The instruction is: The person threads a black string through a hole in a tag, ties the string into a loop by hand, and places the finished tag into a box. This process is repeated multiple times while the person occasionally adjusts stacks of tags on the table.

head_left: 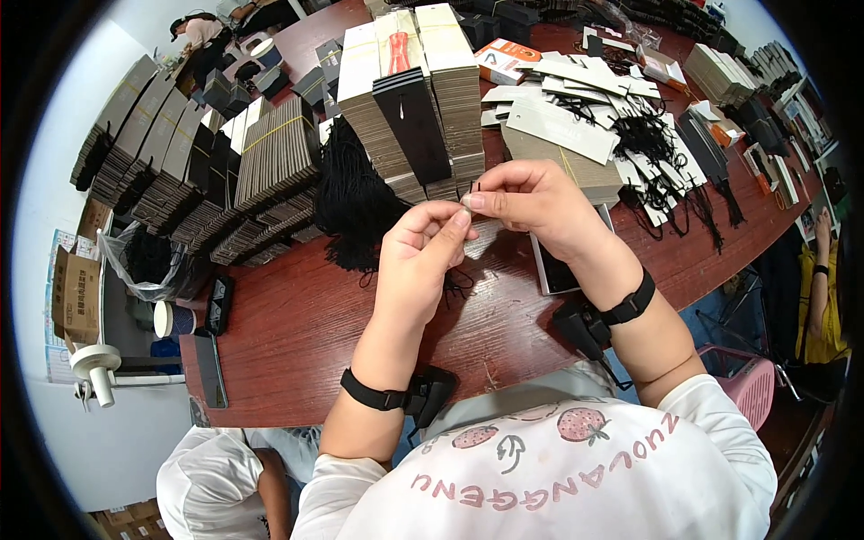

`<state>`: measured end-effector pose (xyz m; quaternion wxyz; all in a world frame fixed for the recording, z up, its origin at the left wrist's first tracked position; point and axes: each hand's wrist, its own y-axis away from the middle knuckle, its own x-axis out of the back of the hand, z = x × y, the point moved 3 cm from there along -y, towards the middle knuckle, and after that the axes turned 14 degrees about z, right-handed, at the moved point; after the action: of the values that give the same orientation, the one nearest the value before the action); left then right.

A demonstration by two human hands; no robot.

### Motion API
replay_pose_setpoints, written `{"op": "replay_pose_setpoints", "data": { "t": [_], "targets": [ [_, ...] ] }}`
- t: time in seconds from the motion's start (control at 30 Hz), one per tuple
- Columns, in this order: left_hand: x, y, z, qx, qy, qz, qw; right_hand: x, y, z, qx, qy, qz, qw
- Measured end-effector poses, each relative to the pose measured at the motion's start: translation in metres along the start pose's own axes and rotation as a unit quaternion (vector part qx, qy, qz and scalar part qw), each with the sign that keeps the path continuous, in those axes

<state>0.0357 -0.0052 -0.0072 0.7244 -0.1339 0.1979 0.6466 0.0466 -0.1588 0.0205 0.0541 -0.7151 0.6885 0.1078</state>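
Note:
My left hand (421,252) and my right hand (540,209) meet fingertip to fingertip over the table. Both are closed in a pinch on a thin black cord (474,188), mostly hidden by the fingers. A large bundle of loose black cords (349,202) lies just left of my left hand. Ahead of my hands rise tall stacks of card tags (454,99). Black tags (414,135) lean against their front, and a red-handled tool (399,52) lies on top. Right of these, white tags with black cords (571,130) form a loose heap.
On the reddish wooden table (297,346), banded card stacks (274,153) line the left side. A dark flat device (558,270) lies beneath my right wrist. A plastic bag of black cords (148,256) hangs near the left edge. Other people sit nearby, one in a white shirt (209,481).

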Motion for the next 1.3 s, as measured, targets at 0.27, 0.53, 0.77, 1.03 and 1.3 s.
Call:
{"op": "replay_pose_setpoints", "data": {
  "t": [0.27, 0.53, 0.77, 1.03, 1.3],
  "targets": [
    [0.001, -0.002, 0.002, -0.006, -0.024, 0.022, 0.999, 0.033, 0.001, -0.032, 0.067, 0.173, 0.008, 0.983],
    [0.003, -0.003, -0.001, -0.009, -0.026, 0.028, 0.999, 0.041, 0.008, -0.008, 0.068, 0.674, -0.116, 0.727],
    [0.003, -0.003, -0.001, -0.005, -0.023, 0.023, 0.999, 0.041, 0.007, -0.003, 0.05, 0.667, -0.16, 0.726],
    [0.003, -0.002, 0.0, -0.009, -0.045, 0.026, 0.999, 0.048, 0.007, -0.016, 0.142, 0.545, -0.189, 0.804],
    [-0.001, -0.001, 0.002, 0.006, -0.026, 0.018, 0.999, 0.022, 0.003, -0.018, 0.088, 0.085, -0.068, 0.99]
  ]
}}
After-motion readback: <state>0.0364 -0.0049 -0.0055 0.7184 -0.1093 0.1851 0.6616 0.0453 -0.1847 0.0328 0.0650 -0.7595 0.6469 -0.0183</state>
